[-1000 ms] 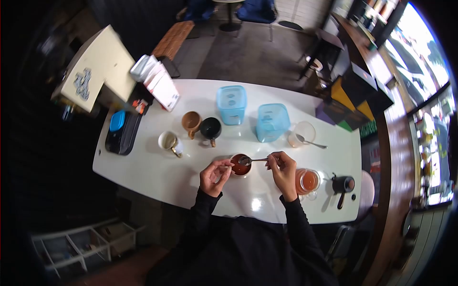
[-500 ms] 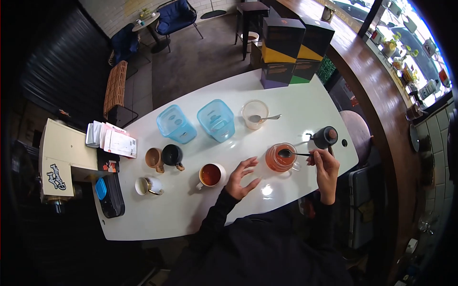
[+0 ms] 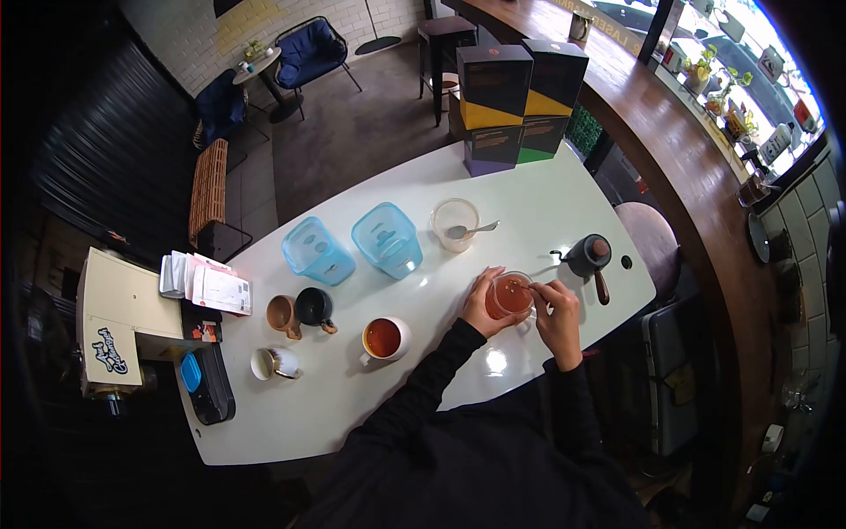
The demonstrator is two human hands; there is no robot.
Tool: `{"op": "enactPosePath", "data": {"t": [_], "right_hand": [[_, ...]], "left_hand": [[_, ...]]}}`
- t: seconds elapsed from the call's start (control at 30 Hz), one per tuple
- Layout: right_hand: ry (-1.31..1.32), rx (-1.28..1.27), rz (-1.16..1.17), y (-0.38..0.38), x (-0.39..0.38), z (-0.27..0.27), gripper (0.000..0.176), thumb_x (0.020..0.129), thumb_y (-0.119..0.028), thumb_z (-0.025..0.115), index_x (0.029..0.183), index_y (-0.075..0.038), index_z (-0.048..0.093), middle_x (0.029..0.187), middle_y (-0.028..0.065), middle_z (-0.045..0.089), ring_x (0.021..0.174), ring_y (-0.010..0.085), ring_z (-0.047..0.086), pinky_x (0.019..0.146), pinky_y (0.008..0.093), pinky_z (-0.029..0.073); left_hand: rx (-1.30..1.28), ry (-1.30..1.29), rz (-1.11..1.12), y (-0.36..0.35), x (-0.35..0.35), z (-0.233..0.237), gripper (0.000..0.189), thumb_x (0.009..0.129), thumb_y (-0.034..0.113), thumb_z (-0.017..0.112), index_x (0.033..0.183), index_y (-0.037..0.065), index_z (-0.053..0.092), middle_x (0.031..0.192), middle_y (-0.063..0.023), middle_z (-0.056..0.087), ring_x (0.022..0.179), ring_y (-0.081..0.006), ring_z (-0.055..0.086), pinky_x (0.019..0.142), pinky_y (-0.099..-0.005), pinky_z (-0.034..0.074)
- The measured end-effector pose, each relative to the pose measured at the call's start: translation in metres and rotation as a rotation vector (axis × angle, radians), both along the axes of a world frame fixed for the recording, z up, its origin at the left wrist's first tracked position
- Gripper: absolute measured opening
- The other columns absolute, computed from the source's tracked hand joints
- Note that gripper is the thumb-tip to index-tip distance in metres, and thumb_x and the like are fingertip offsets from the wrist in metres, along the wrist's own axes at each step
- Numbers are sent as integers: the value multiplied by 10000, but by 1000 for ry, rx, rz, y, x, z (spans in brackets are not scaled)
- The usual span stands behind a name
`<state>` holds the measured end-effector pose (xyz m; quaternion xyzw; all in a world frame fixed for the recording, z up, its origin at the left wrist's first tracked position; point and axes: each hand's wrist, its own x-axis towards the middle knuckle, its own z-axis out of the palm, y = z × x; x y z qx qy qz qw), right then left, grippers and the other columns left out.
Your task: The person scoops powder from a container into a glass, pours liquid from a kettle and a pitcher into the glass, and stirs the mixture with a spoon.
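Note:
My left hand (image 3: 481, 307) curves around the side of a clear glass mug (image 3: 510, 310) of reddish-orange liquid, which stands on the white table. In my right hand (image 3: 559, 319) is a spoon (image 3: 529, 286), pinched by its handle; the bowl end dips into the liquid and cannot be made out. Small bubbles or bits float on the surface. Left of my left forearm stands a white cup (image 3: 385, 339) of red-brown liquid. Beyond my right hand sits a dark pot with a wooden handle (image 3: 590, 256).
Two blue plastic containers (image 3: 388, 240) and a clear tub (image 3: 455, 214) with a spoon across it stand farther back. A brown cup (image 3: 282, 313), a black cup (image 3: 314, 306) and a tipped white cup (image 3: 275, 363) are at left. Stacked dark boxes (image 3: 493, 88) occupy the far edge.
My left hand has moved right from open air onto the glass mug. My right hand has lowered the spoon from above the mug into its liquid.

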<state>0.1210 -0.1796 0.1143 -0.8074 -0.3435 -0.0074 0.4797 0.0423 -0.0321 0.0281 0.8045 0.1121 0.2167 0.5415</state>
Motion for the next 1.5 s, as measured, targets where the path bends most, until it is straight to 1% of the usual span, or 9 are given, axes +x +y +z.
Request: {"op": "enactPosePath", "data": {"t": [0.43, 0.53, 0.6, 0.73, 0.8, 1.13, 1.23, 1.3, 1.5], "right_hand": [[79, -2, 175, 15, 2, 5, 155, 859, -21, 603, 957, 8, 719, 855, 164, 638, 719, 342, 640, 642, 402, 492], [147, -81, 250, 6, 3, 10, 137, 852, -18, 605, 939, 15, 705, 890, 171, 644, 798, 362, 646, 697, 418, 501], [-22, -148, 283, 3, 7, 13, 124, 843, -21, 612, 928, 23, 691, 866, 171, 631, 831, 375, 623, 728, 439, 487], [-96, -260, 189, 2, 10, 12, 132, 835, -24, 619, 938, 17, 691, 835, 168, 611, 834, 384, 598, 743, 454, 472], [-106, -159, 91, 6, 10, 9, 140, 837, -16, 613, 946, 15, 695, 810, 163, 597, 792, 373, 591, 720, 453, 468], [156, -11, 323, 16, 7, 7, 211, 821, 6, 593, 997, 5, 708, 929, 162, 664, 808, 350, 653, 707, 411, 499], [-37, -142, 335, 7, 12, 3, 138, 832, 13, 615, 935, -2, 706, 900, 141, 660, 796, 346, 634, 732, 404, 475], [-41, -183, 313, 3, 13, 9, 109, 841, -3, 617, 913, -3, 699, 869, 137, 645, 792, 350, 617, 740, 414, 457], [-123, -202, 150, 5, 15, 11, 72, 860, -33, 626, 879, -11, 692, 762, 125, 580, 712, 330, 565, 695, 424, 404]], "left_hand": [[31, -67, 16, 2, 3, -16, 1020, 596, 185, 935, 1420, -20, 370, 1359, -147, 557, 1241, -268, 568, 1037, -380, 477], [58, -48, 15, 1, -2, -17, 1028, 596, 210, 943, 1425, -1, 372, 1363, -152, 550, 1242, -269, 566, 1043, -379, 472], [-183, 17, -6, -1, -2, -15, 923, 580, 363, 940, 1316, 26, 497, 1410, -182, 498, 1380, -377, 409, 1131, -463, 368], [64, 8, 39, -1, -3, -10, 1021, 582, 317, 959, 1399, 16, 427, 1361, -161, 540, 1238, -269, 564, 1051, -390, 461], [-104, -1, 41, -3, -3, -9, 896, 562, 362, 947, 1278, 20, 531, 1407, -187, 505, 1374, -370, 420, 1122, -457, 382], [-55, -41, 50, -1, -2, -16, 861, 590, 355, 931, 1284, 29, 540, 1391, -175, 526, 1344, -376, 451, 1114, -462, 390], [93, -73, 53, -1, -5, -11, 937, 598, 316, 942, 1362, 25, 484, 1398, -162, 523, 1291, -292, 525, 1077, -409, 435], [-58, -16, 56, -3, -5, -5, 861, 598, 401, 927, 1288, 44, 554, 1388, -178, 527, 1357, -387, 432, 1123, -476, 374], [-60, -6, 57, -3, -5, -7, 892, 584, 434, 927, 1293, 42, 552, 1385, -175, 530, 1356, -386, 434, 1127, -479, 368]]}}
